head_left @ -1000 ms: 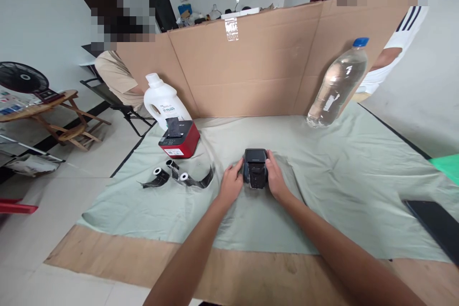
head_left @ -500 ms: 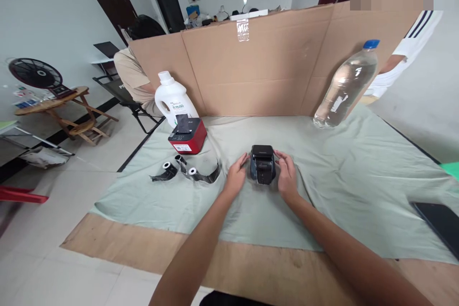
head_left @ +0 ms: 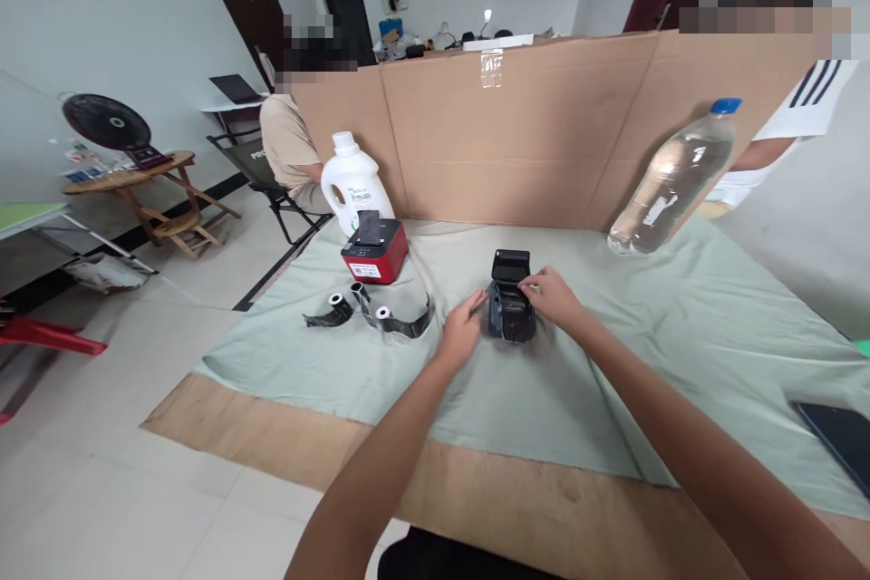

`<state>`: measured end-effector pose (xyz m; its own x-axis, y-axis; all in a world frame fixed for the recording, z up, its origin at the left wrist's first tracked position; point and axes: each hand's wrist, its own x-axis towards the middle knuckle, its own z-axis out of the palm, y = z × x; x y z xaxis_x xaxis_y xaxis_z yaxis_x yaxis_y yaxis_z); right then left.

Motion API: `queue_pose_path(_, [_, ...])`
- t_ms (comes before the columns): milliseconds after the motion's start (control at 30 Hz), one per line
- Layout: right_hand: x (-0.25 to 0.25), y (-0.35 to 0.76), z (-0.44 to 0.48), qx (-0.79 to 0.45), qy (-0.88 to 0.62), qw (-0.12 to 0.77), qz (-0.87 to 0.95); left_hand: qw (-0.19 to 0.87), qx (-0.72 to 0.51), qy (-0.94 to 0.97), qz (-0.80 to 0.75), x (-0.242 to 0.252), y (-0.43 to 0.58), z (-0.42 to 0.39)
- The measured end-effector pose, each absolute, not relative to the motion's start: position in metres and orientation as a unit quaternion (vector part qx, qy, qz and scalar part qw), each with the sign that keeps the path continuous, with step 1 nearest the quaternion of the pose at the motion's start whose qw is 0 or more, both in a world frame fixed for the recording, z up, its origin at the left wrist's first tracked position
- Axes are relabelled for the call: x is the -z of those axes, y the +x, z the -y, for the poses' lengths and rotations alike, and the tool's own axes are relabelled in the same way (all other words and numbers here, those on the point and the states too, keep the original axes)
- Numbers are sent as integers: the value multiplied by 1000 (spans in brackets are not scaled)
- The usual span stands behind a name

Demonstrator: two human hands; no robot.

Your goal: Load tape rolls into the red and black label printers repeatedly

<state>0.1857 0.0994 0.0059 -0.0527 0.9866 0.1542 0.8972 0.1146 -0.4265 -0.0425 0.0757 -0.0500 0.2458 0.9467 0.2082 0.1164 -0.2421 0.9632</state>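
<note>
A small black printer-like device (head_left: 513, 315) lies on the green cloth with its lid (head_left: 511, 265) raised at the far side. At its left side rests my left hand (head_left: 464, 326), fingers together with the tips near the casing; whether they grip it is unclear. My right hand (head_left: 552, 294) reaches over the right edge of the device, thumb and finger pinched near the lid's hinge; what they hold, if anything, is too small to see. Left of my hands lie several black rolls (head_left: 384, 314) with loose strips. Behind them stands a red and black printer (head_left: 384, 261) with a dark strip on top.
A white jug (head_left: 357, 186) stands behind the red printer. Along the back runs a cardboard screen (head_left: 503, 145), with a large clear bottle (head_left: 670, 181) leaning at right. A phone (head_left: 839, 435) lies at the right edge. Two people sit beyond the screen.
The black device's lid has gone from closed to raised. My right hand has moved from the device's right side to its top, fingers now pinched. The whole view has shifted slightly.
</note>
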Motion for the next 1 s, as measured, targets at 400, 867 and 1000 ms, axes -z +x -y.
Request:
queue_pose_path(400, [-42, 172, -134, -115, -657, 83, 740, 420, -431, 665, -441, 38, -42, -72])
queue_pose_path(867, [-114, 28, -141, -250, -494, 371, 746, 397, -432, 673, -451, 35, -44, -74])
queue_pose_path(1000, [-106, -30, -157, -167, -450, 340, 809, 406, -428, 661, -464, 38, -42, -77])
